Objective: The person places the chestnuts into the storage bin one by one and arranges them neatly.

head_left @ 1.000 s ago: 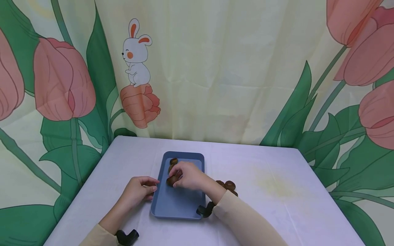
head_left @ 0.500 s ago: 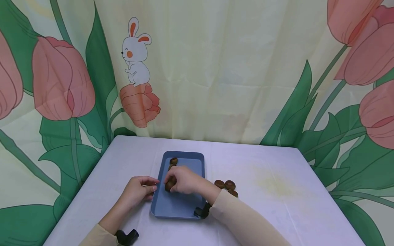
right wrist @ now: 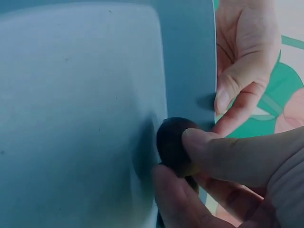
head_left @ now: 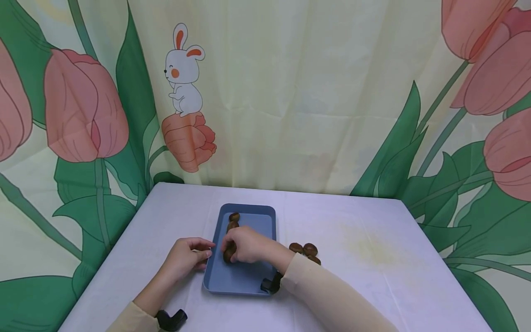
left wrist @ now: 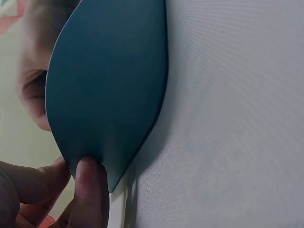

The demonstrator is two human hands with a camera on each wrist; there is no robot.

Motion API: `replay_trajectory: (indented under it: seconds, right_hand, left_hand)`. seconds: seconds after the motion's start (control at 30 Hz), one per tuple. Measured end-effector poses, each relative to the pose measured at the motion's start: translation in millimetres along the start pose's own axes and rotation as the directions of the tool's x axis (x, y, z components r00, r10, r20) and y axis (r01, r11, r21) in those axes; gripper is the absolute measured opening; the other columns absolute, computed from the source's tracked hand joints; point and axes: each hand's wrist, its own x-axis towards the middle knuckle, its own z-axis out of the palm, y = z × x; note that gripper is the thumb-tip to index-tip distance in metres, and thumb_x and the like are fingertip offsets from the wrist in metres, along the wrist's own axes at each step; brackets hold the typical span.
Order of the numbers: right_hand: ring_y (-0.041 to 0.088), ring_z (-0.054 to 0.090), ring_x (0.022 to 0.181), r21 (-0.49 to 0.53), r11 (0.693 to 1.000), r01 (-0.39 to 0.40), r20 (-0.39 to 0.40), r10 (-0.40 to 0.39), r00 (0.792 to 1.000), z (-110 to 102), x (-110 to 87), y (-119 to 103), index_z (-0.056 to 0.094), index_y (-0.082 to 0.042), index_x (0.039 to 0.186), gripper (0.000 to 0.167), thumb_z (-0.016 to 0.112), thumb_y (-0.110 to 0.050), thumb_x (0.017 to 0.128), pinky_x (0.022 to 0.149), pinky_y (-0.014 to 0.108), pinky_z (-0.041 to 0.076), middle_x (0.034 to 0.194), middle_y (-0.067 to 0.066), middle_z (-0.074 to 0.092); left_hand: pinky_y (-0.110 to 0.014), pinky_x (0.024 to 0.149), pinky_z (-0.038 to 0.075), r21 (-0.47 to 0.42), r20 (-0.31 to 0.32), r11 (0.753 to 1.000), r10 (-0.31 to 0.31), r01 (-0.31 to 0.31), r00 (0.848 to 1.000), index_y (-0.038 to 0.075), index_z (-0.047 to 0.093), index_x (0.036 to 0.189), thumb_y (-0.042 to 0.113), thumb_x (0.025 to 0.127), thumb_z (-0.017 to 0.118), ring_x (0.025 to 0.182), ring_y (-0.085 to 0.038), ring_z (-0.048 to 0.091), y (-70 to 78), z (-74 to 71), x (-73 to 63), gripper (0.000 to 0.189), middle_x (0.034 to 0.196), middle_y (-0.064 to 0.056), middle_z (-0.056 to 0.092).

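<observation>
My right hand (head_left: 244,244) is over the blue tray (head_left: 249,281) and pinches a glossy brown chestnut (right wrist: 170,142) between thumb and fingers, low by the tray's left wall. Beyond it, chestnuts (head_left: 234,216) lie in a line along that same side; my fingers partly cover the line. A dark edge of another shows under the pinched one in the right wrist view. My left hand (head_left: 188,258) holds the tray's left edge, its fingertips (left wrist: 88,173) against the rim and outer wall.
Three chestnuts (head_left: 310,250) sit in a small cluster on the white tablecloth (head_left: 352,286), right of the tray and beside my right forearm. A printed curtain (head_left: 290,115) hangs behind the table. Black wrist devices (head_left: 172,320) are on both arms.
My right hand has shifted slightly toward me along the tray's left side with the chestnut, uncovering more of the cluster outside. The left hand and tray stay where they were.
</observation>
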Motion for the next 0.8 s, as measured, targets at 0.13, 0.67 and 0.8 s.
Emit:
replay_trajectory:
  seconds: [0.13, 0.67, 0.8]
  right_hand:
    - [0.003, 0.062, 0.083, -0.003, 1.000, -0.001, 0.002, 0.001, 1.000, 1.6, 1.4, 2.4, 0.083, -0.022, 0.107, 0.027, 0.090, -0.006, 0.086, 0.073, 0.018, 0.054, 0.104, -0.009, 0.077]
    - [0.011, 0.061, 0.086, -0.046, 0.994, -0.097, -0.075, 0.094, 0.993, -3.3, -2.5, -1.6, 0.083, -0.023, 0.107, 0.024, 0.084, -0.006, 0.091, 0.069, 0.021, 0.051, 0.105, -0.005, 0.078]
    - [0.012, 0.066, 0.093, -0.006, 0.994, -0.113, -0.095, 0.111, 0.989, -9.4, -4.4, 0.1, 0.082, -0.021, 0.110, 0.023, 0.082, -0.006, 0.092, 0.074, 0.022, 0.055, 0.110, -0.003, 0.080]
  left_hand:
    - [-0.030, 0.066, 0.065, 0.001, 0.001, 1.000, 0.004, -0.004, 1.000, 0.005, 0.082, 0.116, -0.001, 0.096, 0.077, 0.076, -0.017, 0.069, -0.3, 0.1, 0.2, 0.021, 0.101, -0.011, 0.077]
    - [-0.031, 0.066, 0.066, -0.010, 0.004, 1.000, 0.011, -0.011, 1.000, 0.005, 0.082, 0.115, 0.000, 0.096, 0.077, 0.078, -0.017, 0.068, 0.7, -0.3, -0.7, 0.021, 0.103, -0.010, 0.075]
    - [-0.031, 0.067, 0.066, -0.011, 0.008, 1.000, 0.010, -0.010, 1.000, 0.005, 0.082, 0.115, 0.000, 0.096, 0.077, 0.079, -0.017, 0.068, 1.2, -1.1, -1.4, 0.020, 0.103, -0.010, 0.076]
